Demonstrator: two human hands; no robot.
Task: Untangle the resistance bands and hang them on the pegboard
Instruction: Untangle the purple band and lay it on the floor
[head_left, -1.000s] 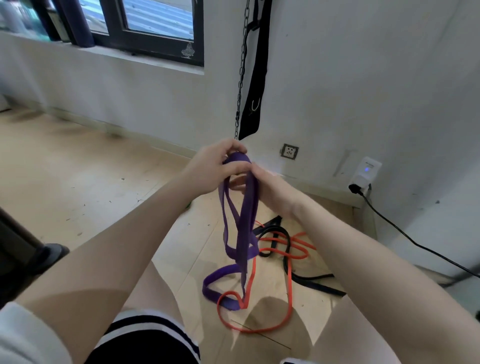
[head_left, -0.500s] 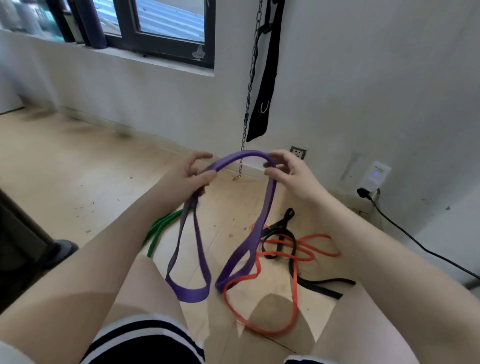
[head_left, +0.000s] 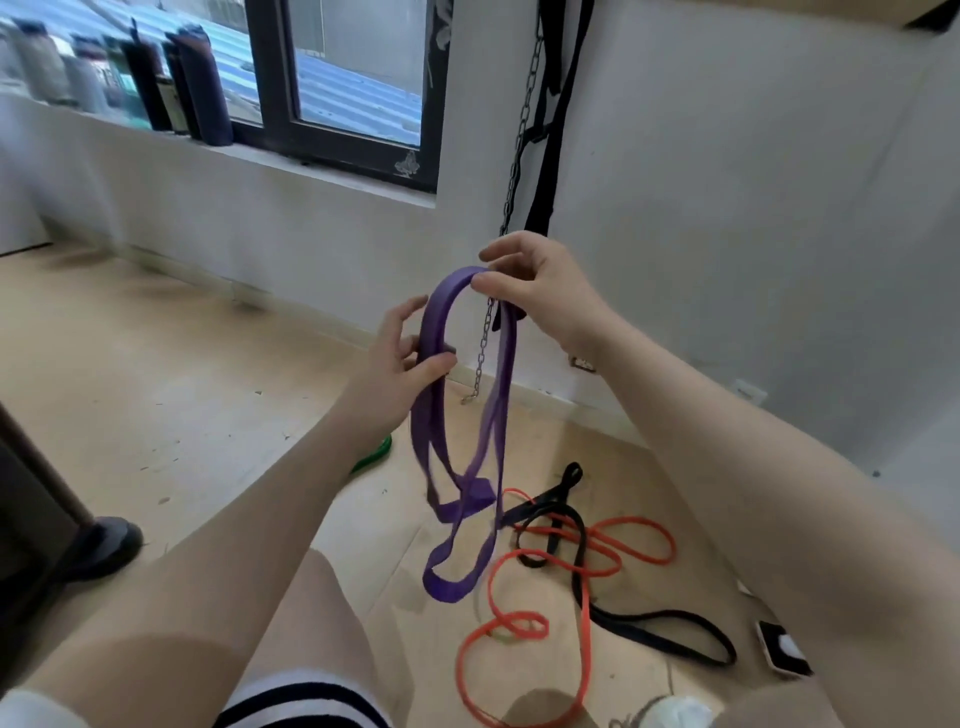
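While both hands (head_left: 395, 364) (head_left: 540, 291) pinch the purple band (head_left: 457, 467) aloft, I judge red band (head_left: 587, 577) and black band (head_left: 639, 623) below it remain tangled; nothing hangs.

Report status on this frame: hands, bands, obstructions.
Left hand and right hand both grip purple band, lifted, twisted low. Orange band and black band crossed on floor. No pegboard visible.

Left hand (head_left: 397, 358): bare, no rings or watch visible.
Right hand (head_left: 545, 291): bare, no rings or watch visible.
Forearms: uncovered from wrist to elbow.
Left sleeve (head_left: 36, 709): white fabric edge at lower left corner.
Shorts (head_left: 301, 704): dark, white band striping the hem.
Thighs: bare below shorts.
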